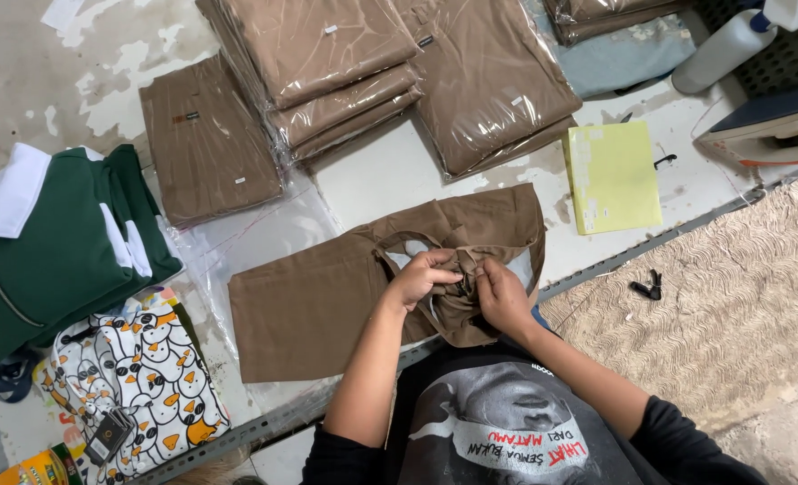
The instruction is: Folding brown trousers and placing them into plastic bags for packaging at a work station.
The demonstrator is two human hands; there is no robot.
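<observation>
Surface: a scuffed white table (390,171) is seen from above, with a beige textured mat (731,305) laid over its right end, so it's pretty crowded.

Brown garment: a brown garment (309,305) is spread flat near the front edge, partly on clear plastic sheeting (237,233). Its long axis runs left to right, tilted up a bit toward the right; the plain end points left and the bunched end sits right of centre.

Left hand: the left hand (417,278) is brought in from the front edge, forearm angled up and to the right, fingers curled and pinching the bunched fabric.

Right hand: the right hand (500,296) is set just beside it, nearly touching, forearm coming in from the lower right, fingers clenched on the same wad of cloth.

Open room: a bare strip of table is left between the garment and the bagged brown stacks (399,72) along the back edge.

Left end: a green and white jacket (57,242) and a duck-print bag (147,377) are parked there, near the garment's plain end.

Right side: a yellow-green pad (613,175) lies just past the garment, a small black clip (649,287) rests on the mat, and an iron (767,126) and a spray bottle (731,45) are kept at the back right corner.
</observation>
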